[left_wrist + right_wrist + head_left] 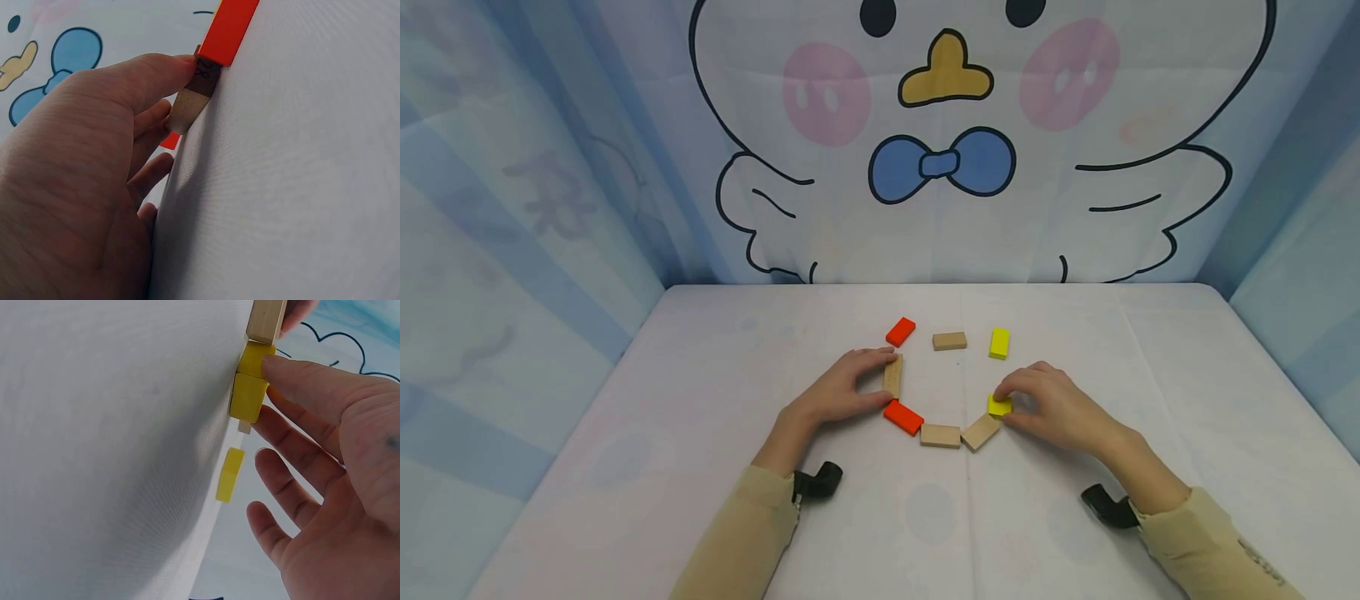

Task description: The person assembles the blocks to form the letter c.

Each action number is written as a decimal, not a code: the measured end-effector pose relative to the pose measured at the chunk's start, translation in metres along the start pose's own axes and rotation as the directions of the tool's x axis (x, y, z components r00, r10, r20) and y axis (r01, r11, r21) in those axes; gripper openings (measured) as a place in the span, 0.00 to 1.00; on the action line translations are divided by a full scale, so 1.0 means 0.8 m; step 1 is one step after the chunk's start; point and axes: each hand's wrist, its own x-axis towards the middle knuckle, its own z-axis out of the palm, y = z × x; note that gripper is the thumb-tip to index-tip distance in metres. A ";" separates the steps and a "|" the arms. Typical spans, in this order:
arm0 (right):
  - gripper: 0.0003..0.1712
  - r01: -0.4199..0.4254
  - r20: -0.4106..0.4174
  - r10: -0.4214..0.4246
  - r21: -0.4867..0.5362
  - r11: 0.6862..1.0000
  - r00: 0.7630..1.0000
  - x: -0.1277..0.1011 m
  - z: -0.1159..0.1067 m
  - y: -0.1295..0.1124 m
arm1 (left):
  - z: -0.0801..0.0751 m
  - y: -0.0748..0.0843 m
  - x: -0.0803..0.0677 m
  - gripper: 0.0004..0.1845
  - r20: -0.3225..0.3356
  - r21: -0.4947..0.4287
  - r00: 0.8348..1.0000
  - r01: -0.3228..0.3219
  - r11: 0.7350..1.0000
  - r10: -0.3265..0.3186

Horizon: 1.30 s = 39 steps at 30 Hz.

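Thumb and fingertips of my left hand [842, 387] pinch the two ends of a plain wooden block [892, 377] lying on the table. In the left wrist view, that block [189, 107] has the thumb at its near end, close to a red block [230, 31]. My right hand [1060, 408] pinches a yellow block [999, 407], which the right wrist view shows as yellow faces [249, 397] under the thumb, beside a wooden block [265, 322]. Between the hands, a red block [903, 417] and wooden blocks [940, 436] [981, 432] form a curved row.
Farther back lie a separate red block [900, 332], a wooden block [950, 341] and a yellow block [999, 343]. A pale cloth covers the table [700, 383]. Behind it hangs a curtain with a cartoon print [942, 233].
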 end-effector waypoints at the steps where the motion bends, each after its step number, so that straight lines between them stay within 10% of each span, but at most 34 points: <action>1: 0.14 0.000 0.001 0.000 0.000 1.000 1.000 0.000 0.000 0.000 | 0.000 0.000 0.000 0.33 0.000 0.001 1.000 0.000 1.000 0.000; 39: 0.13 0.044 -0.046 -0.041 0.073 0.996 0.998 0.044 -0.026 0.014 | -0.003 0.003 -0.001 0.33 0.014 0.011 1.000 0.028 1.000 -0.028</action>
